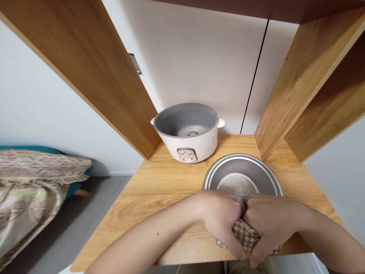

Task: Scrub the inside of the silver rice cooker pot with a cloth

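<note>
While both hands are closed on a brown-and-white houndstooth fabric cloth (245,235), the left hand (221,213) and right hand (269,219) sit almost knuckle to knuckle at the near rim of a round, grey metal inner pot (240,164). Their backs face up, thumbs angled toward the table's near edge; the forearms slant in from near left and near right. How firmly the fingers pinch the rim through the cloth is hidden. Wiping appears to be under way, though how much is finished cannot be judged; marks show on the pot's floor. Far left of the pot, the white, oval rice-cooker body (186,146) stands uncovered on the pale wooden tabletop (171,186), so the pot is out and not yet returned.
</note>
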`<state>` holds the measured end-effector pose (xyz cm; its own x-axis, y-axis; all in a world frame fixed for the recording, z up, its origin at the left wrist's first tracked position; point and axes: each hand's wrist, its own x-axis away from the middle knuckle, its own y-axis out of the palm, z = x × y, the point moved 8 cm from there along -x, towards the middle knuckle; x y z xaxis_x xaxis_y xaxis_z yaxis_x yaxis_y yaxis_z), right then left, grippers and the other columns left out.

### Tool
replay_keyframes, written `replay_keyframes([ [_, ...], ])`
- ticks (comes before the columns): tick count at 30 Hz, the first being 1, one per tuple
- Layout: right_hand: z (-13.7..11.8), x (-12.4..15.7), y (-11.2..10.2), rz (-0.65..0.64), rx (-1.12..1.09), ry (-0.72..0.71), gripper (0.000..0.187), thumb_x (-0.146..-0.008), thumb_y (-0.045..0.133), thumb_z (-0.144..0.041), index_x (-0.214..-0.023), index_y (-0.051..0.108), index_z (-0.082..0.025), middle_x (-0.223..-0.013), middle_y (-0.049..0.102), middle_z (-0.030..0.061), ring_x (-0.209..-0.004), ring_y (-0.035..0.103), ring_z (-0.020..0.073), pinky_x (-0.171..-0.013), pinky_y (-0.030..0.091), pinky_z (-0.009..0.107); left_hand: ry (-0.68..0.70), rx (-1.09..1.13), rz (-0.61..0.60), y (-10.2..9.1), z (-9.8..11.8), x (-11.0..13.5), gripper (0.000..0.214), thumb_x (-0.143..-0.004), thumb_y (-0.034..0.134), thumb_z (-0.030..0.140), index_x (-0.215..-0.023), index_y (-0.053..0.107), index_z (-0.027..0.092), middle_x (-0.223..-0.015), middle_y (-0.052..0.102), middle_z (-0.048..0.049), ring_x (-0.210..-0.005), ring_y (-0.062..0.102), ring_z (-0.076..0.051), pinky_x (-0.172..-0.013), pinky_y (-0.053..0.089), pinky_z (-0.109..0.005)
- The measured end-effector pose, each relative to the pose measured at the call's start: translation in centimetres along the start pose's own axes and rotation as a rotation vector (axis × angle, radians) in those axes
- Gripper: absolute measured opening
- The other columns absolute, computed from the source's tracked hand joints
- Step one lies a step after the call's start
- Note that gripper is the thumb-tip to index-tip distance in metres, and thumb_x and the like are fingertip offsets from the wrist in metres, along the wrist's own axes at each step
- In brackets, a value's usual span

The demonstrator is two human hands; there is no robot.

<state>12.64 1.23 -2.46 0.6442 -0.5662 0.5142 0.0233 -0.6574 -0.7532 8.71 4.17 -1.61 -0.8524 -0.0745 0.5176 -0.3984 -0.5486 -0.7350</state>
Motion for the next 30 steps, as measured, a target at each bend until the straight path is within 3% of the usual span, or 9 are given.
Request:
replay_keyframes([
  [5, 0.13, -0.19, 0.70, -0.151, -0.044, 0.041, 0.063, -0.073, 0.060, -0.074, -0.081, 0.079, -0.015, -0.068, 0.070, 0.0064, -0.055, 0.051, 0.0160, -0.057, 0.038, 0.029, 0.016, -0.020, -0.006, 0.08, 0.07, -0.05, 0.046, -0.061, 0.072, 0.065, -0.071, 0.076, 0.020, -0.059, 0.069, -0.0035, -0.050, 0.057, -0.018, -0.051, 0.046, -0.030],
  [9, -0.14, -0.25, 0.22, -0.025, 0.052, -0.037, 0.065, -0.074, 0.058, -0.077, -0.073, 0.077, -0.014, -0.061, 0.067, 0.0060, -0.050, 0.045, 0.0146, -0.052, 0.034, 0.030, 0.011, -0.016, -0.002, 0.14, -0.02, -0.08, 0.049, -0.060, 0.071, 0.068, -0.067, 0.074, 0.019, -0.058, 0.068, -0.0038, -0.049, 0.057, -0.018, -0.052, 0.047, -0.031],
  [13, -0.39, -0.01, -0.14, 0.038, 0.030, -0.066, 0.061, -0.075, 0.060, -0.074, -0.082, 0.078, -0.016, -0.067, 0.070, 0.0052, -0.055, 0.051, 0.0158, -0.055, 0.036, 0.029, 0.027, 0.036, 0.003, -0.06, 0.14, 0.03, 0.043, -0.061, 0.072, 0.064, -0.061, 0.069, 0.021, -0.053, 0.064, -0.0001, -0.048, 0.055, -0.016, -0.051, 0.046, -0.029],
  [19, -0.18, -0.12, 0.54, -0.184, -0.041, 0.026, 0.058, -0.077, 0.060, -0.070, -0.082, 0.078, -0.015, -0.070, 0.070, 0.0060, -0.058, 0.054, 0.0172, -0.059, 0.039, 0.029, 0.053, 0.032, 0.022, -0.21, 0.15, 0.01, 0.042, -0.061, 0.073, 0.063, -0.061, 0.068, 0.021, -0.053, 0.062, 0.0004, -0.049, 0.055, -0.015, -0.049, 0.044, -0.028],
  [26, -0.09, -0.23, 0.13, 0.039, 0.036, -0.052, 0.058, -0.074, 0.061, -0.073, -0.074, 0.076, -0.016, -0.061, 0.066, 0.0034, -0.051, 0.046, 0.0147, -0.053, 0.032, 0.030, 0.063, 0.038, 0.066, -0.18, 0.15, -0.12, 0.045, -0.059, 0.073, 0.064, -0.052, 0.062, 0.021, -0.043, 0.051, 0.0037, -0.040, 0.045, -0.012, -0.044, 0.039, -0.026],
  [30, -0.17, -0.20, 0.37, -0.056, 0.002, -0.045, 0.057, -0.075, 0.064, -0.070, -0.081, 0.078, -0.015, -0.066, 0.069, 0.0045, -0.054, 0.051, 0.0157, -0.056, 0.035, 0.029, 0.041, 0.021, 0.033, -0.16, 0.14, -0.05, 0.044, -0.059, 0.073, 0.065, -0.060, 0.069, 0.021, -0.049, 0.059, 0.0014, -0.045, 0.050, -0.015, -0.049, 0.043, -0.028],
])
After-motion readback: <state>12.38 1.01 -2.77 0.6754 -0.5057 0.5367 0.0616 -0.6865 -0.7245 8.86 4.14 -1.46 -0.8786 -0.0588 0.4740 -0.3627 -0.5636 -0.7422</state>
